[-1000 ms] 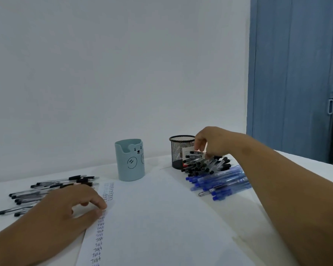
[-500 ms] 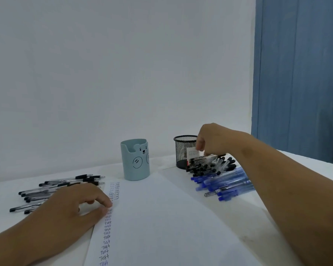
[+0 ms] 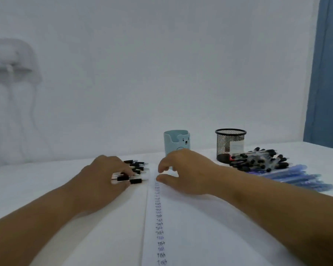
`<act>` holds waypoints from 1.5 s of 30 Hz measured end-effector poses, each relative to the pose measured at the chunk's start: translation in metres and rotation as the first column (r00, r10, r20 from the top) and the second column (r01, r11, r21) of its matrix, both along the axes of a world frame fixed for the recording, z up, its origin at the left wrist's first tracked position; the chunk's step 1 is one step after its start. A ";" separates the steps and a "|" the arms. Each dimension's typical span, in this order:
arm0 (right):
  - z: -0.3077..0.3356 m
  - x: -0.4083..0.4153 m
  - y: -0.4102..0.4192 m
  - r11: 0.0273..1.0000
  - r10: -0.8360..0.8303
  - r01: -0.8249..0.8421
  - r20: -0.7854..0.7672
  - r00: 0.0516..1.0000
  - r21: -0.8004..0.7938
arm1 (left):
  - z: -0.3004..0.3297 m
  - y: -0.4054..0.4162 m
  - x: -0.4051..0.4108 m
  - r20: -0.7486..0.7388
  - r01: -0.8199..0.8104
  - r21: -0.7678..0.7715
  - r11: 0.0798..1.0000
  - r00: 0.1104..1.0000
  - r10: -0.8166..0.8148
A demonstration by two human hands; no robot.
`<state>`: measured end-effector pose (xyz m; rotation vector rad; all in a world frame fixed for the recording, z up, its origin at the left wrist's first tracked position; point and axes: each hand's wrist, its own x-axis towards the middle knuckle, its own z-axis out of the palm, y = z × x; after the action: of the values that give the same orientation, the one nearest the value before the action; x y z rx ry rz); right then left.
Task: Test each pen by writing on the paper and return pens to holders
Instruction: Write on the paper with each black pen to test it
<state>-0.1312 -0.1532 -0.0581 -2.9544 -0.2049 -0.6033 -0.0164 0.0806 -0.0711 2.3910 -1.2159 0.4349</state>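
A white paper (image 3: 190,227) lies in front of me with a column of "Test" words (image 3: 159,223) down its left side. My left hand (image 3: 102,177) lies over the left pile of black-capped pens (image 3: 137,166), its fingers curled round a couple of those pens (image 3: 123,178). My right hand (image 3: 186,169) rests at the top of the paper, thumb and forefinger apart, holding nothing. Behind it stand a light blue bear pen holder (image 3: 178,141) and a black mesh pen holder (image 3: 230,144). Neither holder shows any pens sticking out.
At the right lie a heap of black-capped pens (image 3: 258,159) and a heap of blue pens (image 3: 296,177) beside the mesh holder. A white wall runs behind the table (image 3: 37,185). A blue door (image 3: 327,73) stands at the far right.
My right hand left the right-hand pen heap and came over to the top of the paper. My left hand slid off the paper onto the left pile of black pens.
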 end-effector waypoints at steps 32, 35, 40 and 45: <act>-0.021 0.010 0.017 0.998 0.016 -0.033 0.278 0.961 0.054 | -0.001 -0.003 -0.005 -0.087 0.047 -0.158 0.986 0.994 -0.062; -0.018 0.009 0.018 1.000 0.008 -0.008 0.198 0.980 0.000 | 0.001 -0.009 -0.014 -0.138 0.085 -0.283 0.955 0.982 -0.129; -0.016 0.009 0.014 0.999 -0.033 0.029 0.194 0.980 0.024 | 0.010 -0.008 -0.024 -0.433 0.001 -0.426 0.905 0.878 -0.204; -0.018 0.012 0.008 0.992 -0.095 0.078 0.179 0.979 0.101 | 0.017 -0.002 -0.019 -0.662 -0.164 -0.481 0.861 0.711 -0.234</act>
<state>-0.1197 -0.1455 -0.0761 -2.8288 -0.0624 -0.8734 -0.0359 0.0782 -0.0545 1.7712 -0.6633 -0.1791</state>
